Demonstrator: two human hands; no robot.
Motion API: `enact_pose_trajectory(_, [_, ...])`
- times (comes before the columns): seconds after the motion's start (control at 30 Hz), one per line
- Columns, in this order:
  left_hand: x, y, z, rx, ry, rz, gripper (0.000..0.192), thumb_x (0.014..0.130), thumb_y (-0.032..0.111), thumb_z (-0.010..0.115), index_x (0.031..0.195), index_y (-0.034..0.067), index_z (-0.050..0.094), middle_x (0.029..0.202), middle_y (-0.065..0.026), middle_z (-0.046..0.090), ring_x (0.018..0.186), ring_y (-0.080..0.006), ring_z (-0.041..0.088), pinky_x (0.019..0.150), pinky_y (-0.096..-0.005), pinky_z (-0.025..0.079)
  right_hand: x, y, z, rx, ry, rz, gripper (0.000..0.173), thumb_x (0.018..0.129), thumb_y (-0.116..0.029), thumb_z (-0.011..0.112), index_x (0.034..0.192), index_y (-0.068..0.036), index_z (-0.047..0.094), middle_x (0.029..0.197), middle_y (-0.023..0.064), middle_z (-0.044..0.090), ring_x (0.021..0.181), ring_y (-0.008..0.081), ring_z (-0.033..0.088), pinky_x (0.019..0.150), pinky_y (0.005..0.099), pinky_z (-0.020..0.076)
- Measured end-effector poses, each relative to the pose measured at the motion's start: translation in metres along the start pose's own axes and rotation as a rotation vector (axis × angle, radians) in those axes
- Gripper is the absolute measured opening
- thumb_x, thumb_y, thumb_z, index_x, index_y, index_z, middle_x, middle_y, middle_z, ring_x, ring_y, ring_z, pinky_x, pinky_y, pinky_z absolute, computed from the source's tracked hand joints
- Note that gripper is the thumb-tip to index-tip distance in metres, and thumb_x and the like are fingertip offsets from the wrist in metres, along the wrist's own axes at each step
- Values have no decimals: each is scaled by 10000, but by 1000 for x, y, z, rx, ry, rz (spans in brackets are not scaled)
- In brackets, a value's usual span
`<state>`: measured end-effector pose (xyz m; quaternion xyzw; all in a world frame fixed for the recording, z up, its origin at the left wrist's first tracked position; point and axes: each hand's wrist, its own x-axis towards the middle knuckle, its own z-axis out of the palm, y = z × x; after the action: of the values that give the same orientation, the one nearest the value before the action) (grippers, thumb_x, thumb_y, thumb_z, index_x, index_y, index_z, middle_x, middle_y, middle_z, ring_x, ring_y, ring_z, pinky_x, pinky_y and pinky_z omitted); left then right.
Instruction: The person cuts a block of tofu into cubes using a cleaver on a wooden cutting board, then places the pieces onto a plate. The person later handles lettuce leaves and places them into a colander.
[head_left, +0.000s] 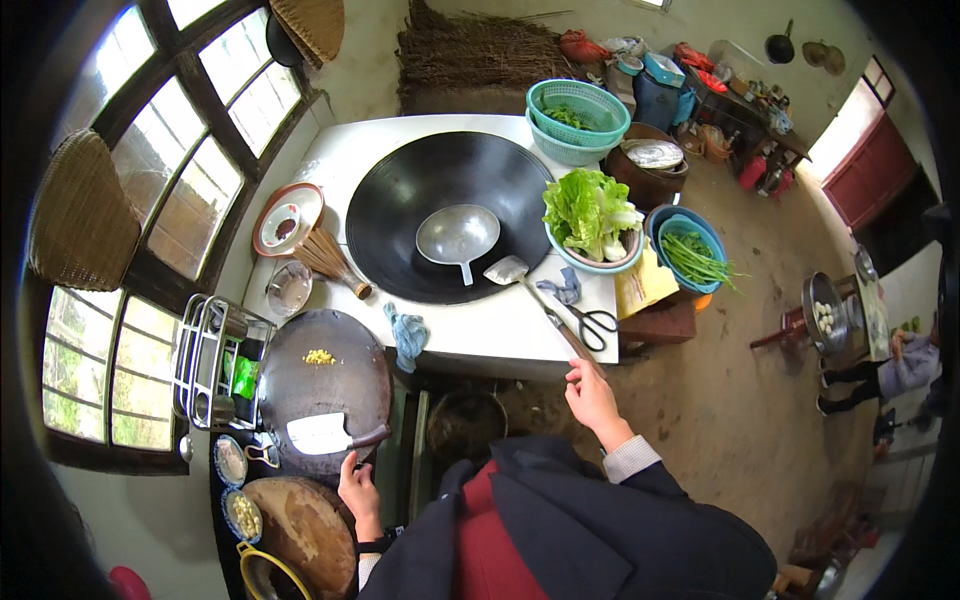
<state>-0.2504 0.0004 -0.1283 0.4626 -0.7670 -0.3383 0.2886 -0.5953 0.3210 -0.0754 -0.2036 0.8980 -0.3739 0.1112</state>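
My left hand hovers with curled fingers just below the dark handle of a cleaver and holds nothing. The cleaver lies flat on a dark round chopping block, below a small heap of chopped yellow bits. My right hand, fingers apart, is beside the wooden handle end of a wok spatula; whether it touches the handle is unclear. The spatula's blade reaches the rim of a large black wok. Inside the wok rests a metal ladle. Black-handled scissors lie beside the spatula.
Around the wok are a bamboo brush, a blue cloth, leafy lettuce in a bowl and green baskets. A wooden block and a bowl of garlic flank my left. Another person is far right.
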Motion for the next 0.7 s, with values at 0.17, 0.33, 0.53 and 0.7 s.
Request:
enact_pose_trajectory(0.17, [0, 5, -5, -141, -90, -185, 290, 753, -28, 776, 1021, -3, 668, 826, -114, 724, 746, -137, 690, 702, -267, 548, 3, 8, 3, 7, -21, 2, 411, 850, -81, 614, 1238, -70, 476, 1003, 94, 665, 864, 317, 665, 769, 421, 537])
enact_pose_trajectory(0.33, [-2, 18, -8, 15, -99, -155, 172, 815, 88, 777, 853, -25, 653, 666, -77, 681, 555, -125, 635, 542, -254, 523, 3, 13, 4, 5, -81, 43, 413, 854, -100, 613, 1242, -73, 474, 1008, 95, 665, 919, 330, 659, 797, 435, 534])
enact_pose_trajectory(0.53, [-3, 32, -7, -146, -117, -312, 243, 999, 174, 566, 868, -21, 628, 615, -71, 645, 479, -125, 612, 470, -269, 514, 3, 16, 5, -5, -155, 84, 424, 856, -110, 611, 1256, -72, 474, 1020, 95, 669, 951, 330, 658, 818, 432, 533])
enact_pose_trajectory(0.7, [-5, 23, 2, -157, -78, -164, 194, 1035, 83, 423, 1049, -16, 589, 705, -89, 666, 623, -174, 683, 623, -292, 574, 9, 18, 4, -15, -173, 56, 424, 858, -114, 612, 1257, -65, 477, 1024, 103, 673, 960, 331, 658, 829, 429, 532])
